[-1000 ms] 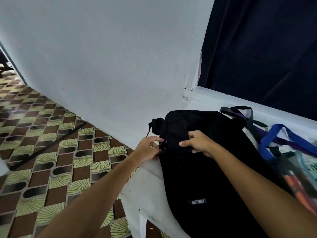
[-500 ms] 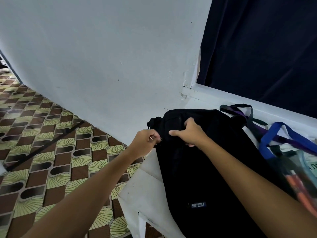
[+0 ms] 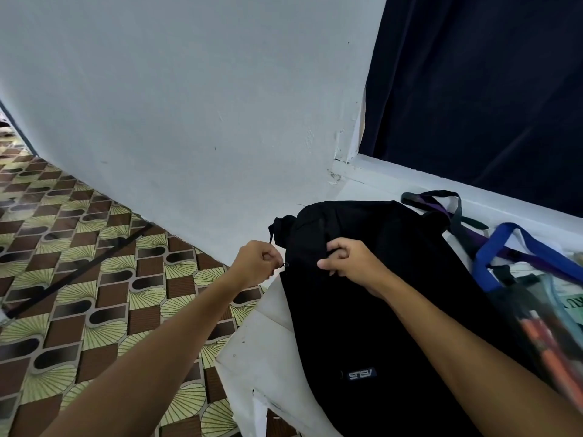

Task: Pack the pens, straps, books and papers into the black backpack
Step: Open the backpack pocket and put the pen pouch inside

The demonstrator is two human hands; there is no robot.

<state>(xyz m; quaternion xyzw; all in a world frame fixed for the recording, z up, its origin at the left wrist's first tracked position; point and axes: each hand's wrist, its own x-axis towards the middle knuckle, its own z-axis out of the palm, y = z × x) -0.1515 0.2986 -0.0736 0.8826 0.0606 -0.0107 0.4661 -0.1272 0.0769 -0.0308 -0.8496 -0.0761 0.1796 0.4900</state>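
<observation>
along the right edge of the view, a clear pouch [image 3: 536, 313] is cut off and blurred; orange shapes inside it [image 3: 549, 345] may be pens, though that cannot be told for sure. beside it a blue strap [image 3: 504, 244] loops over white papers [image 3: 536, 269], and a purple and dark strap [image 3: 441, 203] lies behind, partly hidden by the black backpack [image 3: 362, 310]. no books can be made out. the backpack lies flat on a white surface [image 3: 252, 357], its top toward the pale wall [image 3: 189, 121], its lower end cut off by the bottom of the frame and crossed by the right forearm. a small logo patch [image 3: 361, 374] shows upside down on its front. the left hand [image 3: 257, 263] is curled at the backpack's left edge, pinching a small zipper pull [image 3: 285, 264], most of which is hidden in the fingers. the right hand [image 3: 350, 263] is curled too, bunching the backpack's fabric near the top; how far the zip stands open cannot be told against the black cloth. to the left lies patterned brown and green tiled floor [image 3: 79, 279], and a dark blue curtain [image 3: 489, 89] hangs at upper right.
</observation>
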